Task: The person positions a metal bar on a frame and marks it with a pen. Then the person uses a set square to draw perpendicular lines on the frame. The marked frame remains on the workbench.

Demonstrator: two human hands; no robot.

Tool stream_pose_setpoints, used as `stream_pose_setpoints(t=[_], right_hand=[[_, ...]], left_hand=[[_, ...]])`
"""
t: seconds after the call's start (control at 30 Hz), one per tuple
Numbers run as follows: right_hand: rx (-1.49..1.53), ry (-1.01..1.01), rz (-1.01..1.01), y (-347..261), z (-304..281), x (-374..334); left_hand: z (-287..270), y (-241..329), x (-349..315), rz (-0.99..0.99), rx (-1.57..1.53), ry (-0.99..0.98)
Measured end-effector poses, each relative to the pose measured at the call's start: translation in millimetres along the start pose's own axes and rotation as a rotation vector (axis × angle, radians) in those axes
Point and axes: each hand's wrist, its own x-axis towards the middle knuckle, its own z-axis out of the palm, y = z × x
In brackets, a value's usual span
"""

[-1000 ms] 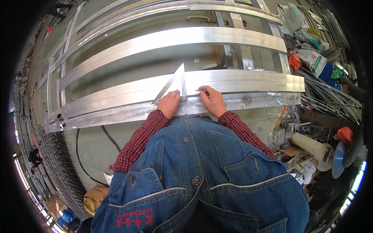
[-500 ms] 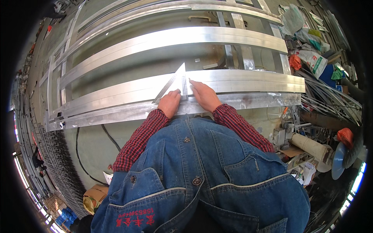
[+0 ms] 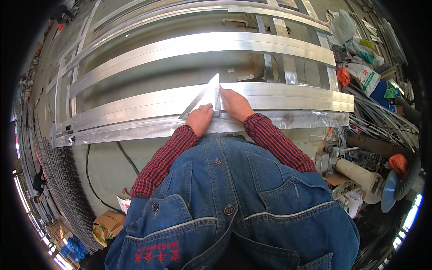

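A metal set square [image 3: 205,98] lies across the nearest flat aluminium bar [image 3: 288,95], its pointed tip facing away from me. My left hand [image 3: 200,119] is closed on the near edge of the set square, pressing it against the bar. Beside its upright edge is my right hand [image 3: 237,105], fingers pinched together at the bar's surface. Whatever may be between those fingertips is too small to make out. Just below the bar runs a duller metal strip [image 3: 310,119], close to both wrists.
Beyond, another wide bar [image 3: 270,43] and several crosspieces form a frame. Bags [image 3: 365,74] and thin metal strips [image 3: 382,114] crowd the right side. A pale cylinder [image 3: 357,174] and a blue disc [image 3: 390,189] stand lower right. A black cable [image 3: 93,186] hangs at left.
The view has shifted slightly. Both hands and the set square keep nearly the same place on the bar.
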Motion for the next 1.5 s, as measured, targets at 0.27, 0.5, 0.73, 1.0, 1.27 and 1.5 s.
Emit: stream_pose_setpoints(t=[0.27, 0.5, 0.73, 1.0, 1.27, 1.5], right_hand=[[0.129, -0.25, 0.01, -15, -24, -61], [0.232, -0.171, 0.157, -25, -24, -79], [0.389, 0.046, 0.32, -36, -7, -58], [0.71, 0.091, 0.456, -27, 18, -42], [0.767, 0.044, 0.49, -34, 26, -37], [0.777, 0.061, 0.502, -39, 30, -31]], left_hand=[[3, -3, 0, 0.007, 0.004, -0.012], [5, -17, -16, -0.018, 0.024, 0.103], [-6, -45, -45, -0.068, 0.028, 0.087], [-11, -55, -51, -0.087, -0.021, 0.054], [-14, -63, -51, -0.044, -0.052, 0.03], [-19, -61, -48, -0.021, -0.078, 0.013]])
